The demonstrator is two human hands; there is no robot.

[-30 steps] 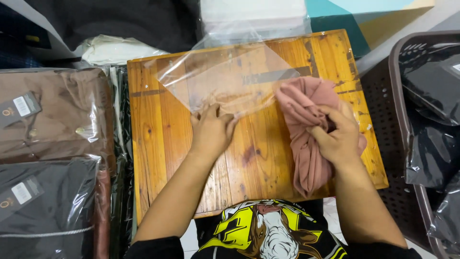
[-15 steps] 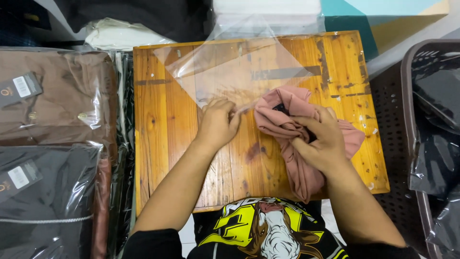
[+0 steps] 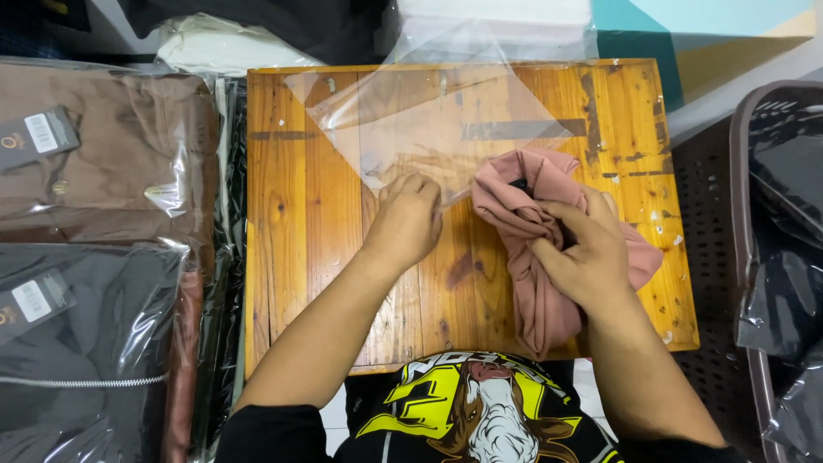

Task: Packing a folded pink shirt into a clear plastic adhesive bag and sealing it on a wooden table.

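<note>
Pink garment point(image 3: 549, 249), bunched and folded into a long bundle, lies on the right half of the wooden board point(image 3: 283, 257). Long axis runs near-to-far, tilted a bit left at the far end; the near tail reaches almost to the board's near edge. Right hand point(image 3: 583, 253) is clenched around its middle, fingers wrapped over the cloth from the right side.

Clear plastic bag point(image 3: 429, 129) lies flat on the far-middle of the board, mostly left and far of the garment. The bag's near edge sits just beside the garment's far end, touching or almost; can't tell if the cloth is inside the mouth yet. Left hand point(image 3: 407, 223) pinches that near edge, fingers closed on the film, just left of the garment.

The right hand is on the garment, the left close beside it.

Left of board: bagged brown garment point(image 3: 103, 146) and bagged black garment point(image 3: 77, 343). Right: dark basket point(image 3: 746, 257) with bagged black items.
</note>
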